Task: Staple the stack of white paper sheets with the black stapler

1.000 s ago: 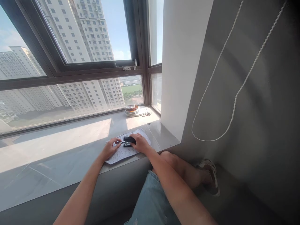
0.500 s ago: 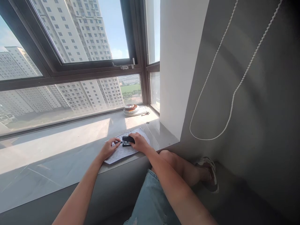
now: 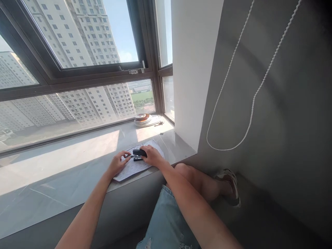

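A black stapler (image 3: pixel 139 152) is over sheets of handwritten paper (image 3: pixel 135 168) on the windowsill, its top and base apart. My right hand (image 3: pixel 153 155) is closed around its right end. At its left end, my left hand (image 3: pixel 118 165) has thumb and fingertips brought together near a thin metallic part between the two halves. Whether that part belongs to the stapler or is a separate piece is too small to tell.
Stacked round discs or plates (image 3: pixel 143 120) and a small chain-like item (image 3: pixel 159 123) stand in the sill's far corner. A small dark piece (image 3: pixel 161 133) lies nearer. A beaded blind cord (image 3: pixel 250 119) hangs on the right, beside the white wall column (image 3: pixel 194 69).
The view has shifted slightly, so everything sits a little further left. Both hands keep nearly the same pose at the stapler.
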`<control>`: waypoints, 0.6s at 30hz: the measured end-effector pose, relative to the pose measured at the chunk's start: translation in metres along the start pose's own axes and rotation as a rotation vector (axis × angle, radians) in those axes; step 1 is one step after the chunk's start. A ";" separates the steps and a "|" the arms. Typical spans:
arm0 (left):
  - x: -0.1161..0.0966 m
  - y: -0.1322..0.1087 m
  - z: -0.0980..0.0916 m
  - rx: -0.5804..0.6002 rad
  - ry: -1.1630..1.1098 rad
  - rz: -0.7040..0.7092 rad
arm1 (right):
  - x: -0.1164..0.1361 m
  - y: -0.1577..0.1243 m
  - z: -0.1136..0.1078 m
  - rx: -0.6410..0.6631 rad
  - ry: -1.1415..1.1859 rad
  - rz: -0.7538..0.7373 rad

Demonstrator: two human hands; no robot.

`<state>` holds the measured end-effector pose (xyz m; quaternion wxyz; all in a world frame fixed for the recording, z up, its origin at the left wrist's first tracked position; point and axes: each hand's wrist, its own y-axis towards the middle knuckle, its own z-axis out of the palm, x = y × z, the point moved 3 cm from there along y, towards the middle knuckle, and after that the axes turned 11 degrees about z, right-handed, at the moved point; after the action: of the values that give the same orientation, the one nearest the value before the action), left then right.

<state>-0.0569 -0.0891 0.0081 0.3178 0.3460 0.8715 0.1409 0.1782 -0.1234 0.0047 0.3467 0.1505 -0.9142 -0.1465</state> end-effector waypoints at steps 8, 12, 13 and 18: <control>-0.003 0.000 0.000 0.035 0.036 -0.009 | -0.004 0.001 0.004 -0.009 0.006 -0.006; 0.000 0.000 0.001 0.033 0.030 -0.023 | -0.003 0.001 0.003 -0.007 -0.002 0.009; 0.001 0.000 0.001 0.030 0.027 -0.029 | -0.002 0.001 0.003 -0.005 -0.003 0.010; 0.003 -0.001 0.002 0.041 0.021 -0.033 | -0.002 0.000 0.002 -0.001 0.000 0.009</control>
<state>-0.0579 -0.0875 0.0047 0.3036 0.3367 0.8830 0.1213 0.1783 -0.1221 0.0023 0.3474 0.1461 -0.9148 -0.1451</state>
